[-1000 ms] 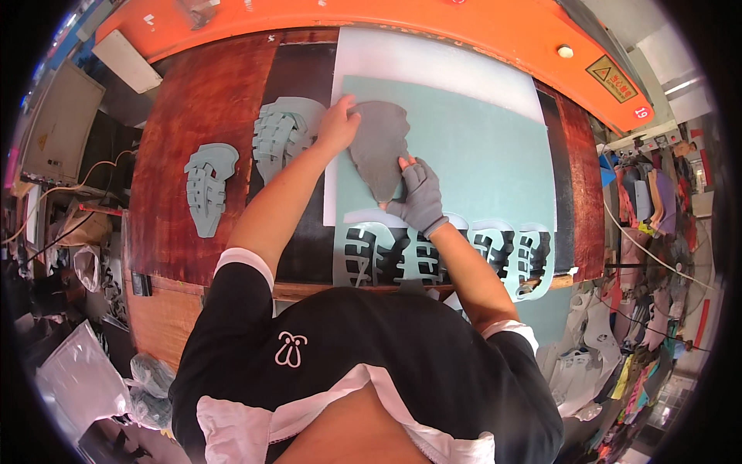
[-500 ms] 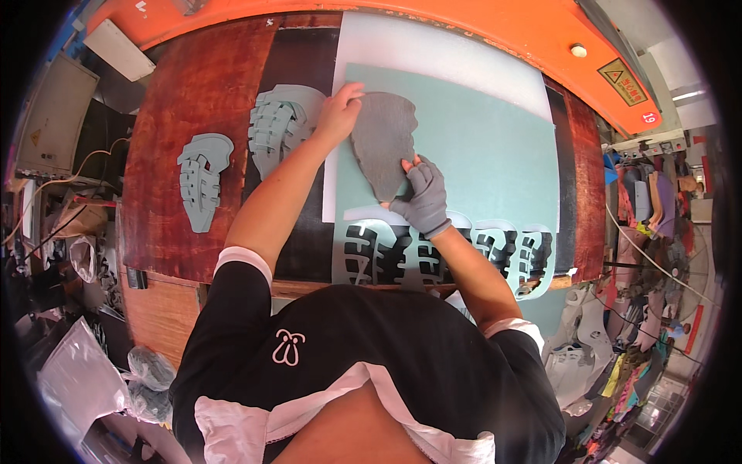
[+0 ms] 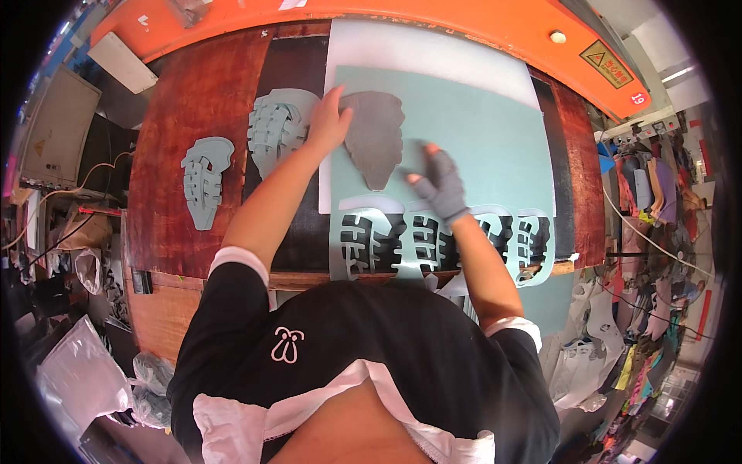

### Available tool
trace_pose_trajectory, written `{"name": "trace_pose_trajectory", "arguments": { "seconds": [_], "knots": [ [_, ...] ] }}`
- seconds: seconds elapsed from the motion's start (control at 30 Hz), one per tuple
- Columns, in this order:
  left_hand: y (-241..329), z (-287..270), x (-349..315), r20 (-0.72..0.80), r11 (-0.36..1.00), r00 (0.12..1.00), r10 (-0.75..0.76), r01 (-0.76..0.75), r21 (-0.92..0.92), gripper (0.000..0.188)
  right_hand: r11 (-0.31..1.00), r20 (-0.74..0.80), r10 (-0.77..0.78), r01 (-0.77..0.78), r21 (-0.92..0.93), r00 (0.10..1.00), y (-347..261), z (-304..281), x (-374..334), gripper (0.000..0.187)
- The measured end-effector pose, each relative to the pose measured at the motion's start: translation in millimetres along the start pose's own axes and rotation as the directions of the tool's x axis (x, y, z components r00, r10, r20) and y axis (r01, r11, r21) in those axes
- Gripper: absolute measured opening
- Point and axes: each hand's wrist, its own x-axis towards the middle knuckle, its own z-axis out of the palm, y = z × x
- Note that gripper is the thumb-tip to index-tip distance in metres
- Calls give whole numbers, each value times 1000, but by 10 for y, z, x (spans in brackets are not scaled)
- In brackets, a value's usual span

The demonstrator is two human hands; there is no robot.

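A dark grey cutting die with a wavy edge (image 3: pixel 375 139) lies flat on a pale green sheet (image 3: pixel 487 147). My left hand (image 3: pixel 330 124) is bare, its thumb and fingers apart, beside the die's upper left edge. To the right of the die, my right hand (image 3: pixel 442 185) wears a grey fingerless glove. Its fingers are spread, slightly blurred, and hold nothing. Along the near part of the sheet runs a row of slotted cut-outs (image 3: pixel 407 251) with dark board showing through. A stack of slotted green cut pieces (image 3: pixel 277 127) sits left of my left hand, partly behind it.
Another group of cut pieces (image 3: pixel 202 182) rests on the reddish-brown board (image 3: pixel 166 155) at the left. Under the green sheet is a white pad (image 3: pixel 433 54). An orange machine beam (image 3: pixel 495 19) crosses the far side. Hanging coloured material (image 3: pixel 649 189) lines the right.
My right hand has let go of the die's lower tip and moved right and slightly down. My left hand has come off the die's top edge, shifting left and down.
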Motion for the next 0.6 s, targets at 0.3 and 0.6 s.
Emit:
{"name": "trace_pose_trajectory", "arguments": {
  "seconds": [0.3,0.6],
  "knots": [
    [303,-336,-1573,292,910,949,120,-223,349,44,652,-60,167,-156,-742,984,910,-1351,-642,59],
    [447,-424,-1935,305,921,951,58,-169,352,45,686,-126,103,-162,-709,987,829,-1331,-1029,53]
  ]
}}
